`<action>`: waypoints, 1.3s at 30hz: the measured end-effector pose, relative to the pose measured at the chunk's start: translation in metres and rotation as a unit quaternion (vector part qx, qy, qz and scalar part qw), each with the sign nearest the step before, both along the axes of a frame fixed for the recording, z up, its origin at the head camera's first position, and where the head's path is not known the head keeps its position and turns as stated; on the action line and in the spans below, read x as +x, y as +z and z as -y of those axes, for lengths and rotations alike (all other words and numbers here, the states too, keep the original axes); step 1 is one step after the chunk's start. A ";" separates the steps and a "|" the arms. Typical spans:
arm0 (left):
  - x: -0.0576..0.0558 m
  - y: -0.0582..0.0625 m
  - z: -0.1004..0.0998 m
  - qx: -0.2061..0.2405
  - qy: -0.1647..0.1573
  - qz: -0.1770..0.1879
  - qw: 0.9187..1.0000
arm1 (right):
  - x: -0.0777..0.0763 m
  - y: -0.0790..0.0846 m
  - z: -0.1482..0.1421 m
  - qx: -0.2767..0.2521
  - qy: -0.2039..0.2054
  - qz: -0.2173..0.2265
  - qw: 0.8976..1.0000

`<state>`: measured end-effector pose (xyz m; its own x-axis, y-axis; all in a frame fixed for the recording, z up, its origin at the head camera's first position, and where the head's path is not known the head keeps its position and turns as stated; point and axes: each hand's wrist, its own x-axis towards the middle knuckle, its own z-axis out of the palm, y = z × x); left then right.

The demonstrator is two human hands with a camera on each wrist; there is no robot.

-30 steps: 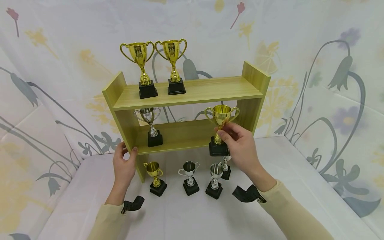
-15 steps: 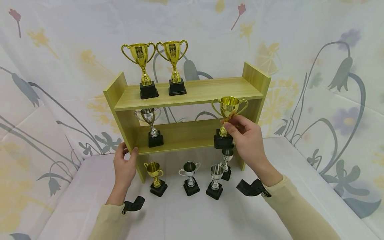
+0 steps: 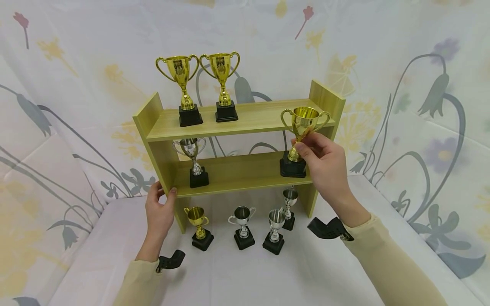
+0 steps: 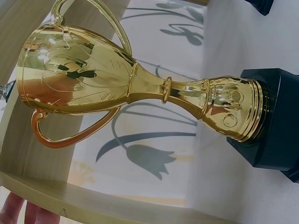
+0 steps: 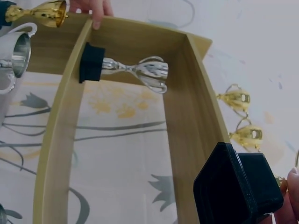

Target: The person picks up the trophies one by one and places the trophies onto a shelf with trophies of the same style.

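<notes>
My right hand (image 3: 325, 161) pinches a gold two-handled trophy cup (image 3: 304, 121) by its stem, holding it upright in front of the shelf's right end. In the right wrist view its black base (image 5: 233, 186) looms large, with my fingertips (image 5: 293, 191) at the frame's edge. With thumb and fingers my left hand (image 3: 158, 210) grips the left side panel of the wooden shelf (image 3: 229, 180). Two gold trophies (image 3: 183, 85) stand on the top board at left. On the middle board a silver trophy (image 3: 194, 159) stands near the left panel.
Below the shelf, a small gold trophy (image 3: 200, 225) and silver trophies (image 3: 242, 223) stand on the white cloth; the gold one fills much of the left wrist view. Raised side panels (image 3: 327, 100) bound the top board. A flower-print cloth (image 3: 402, 106) hangs behind.
My right hand has carried the gold trophy up and to the right, from low before the middle board to overlapping the top board's front edge. The left hand stays on the panel.
</notes>
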<state>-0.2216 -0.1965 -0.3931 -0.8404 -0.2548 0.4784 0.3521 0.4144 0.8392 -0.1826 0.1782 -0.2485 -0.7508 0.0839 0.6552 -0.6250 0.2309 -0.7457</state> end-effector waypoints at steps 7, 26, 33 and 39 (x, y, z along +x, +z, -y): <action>-0.001 -0.002 0.002 0.001 -0.003 -0.009 1.000 | -0.002 0.009 -0.003 -0.006 -0.006 -0.020 1.000; 0.000 -0.001 0.001 0.004 -0.007 -0.007 1.000 | -0.010 0.039 -0.007 -0.037 0.005 -0.037 0.999; -0.001 0.000 0.000 0.005 -0.003 -0.006 1.000 | -0.012 0.049 -0.007 -0.052 0.015 -0.047 0.997; -0.001 -0.001 0.001 0.005 -0.001 -0.003 1.000 | -0.016 0.056 -0.006 -0.056 0.012 -0.048 0.997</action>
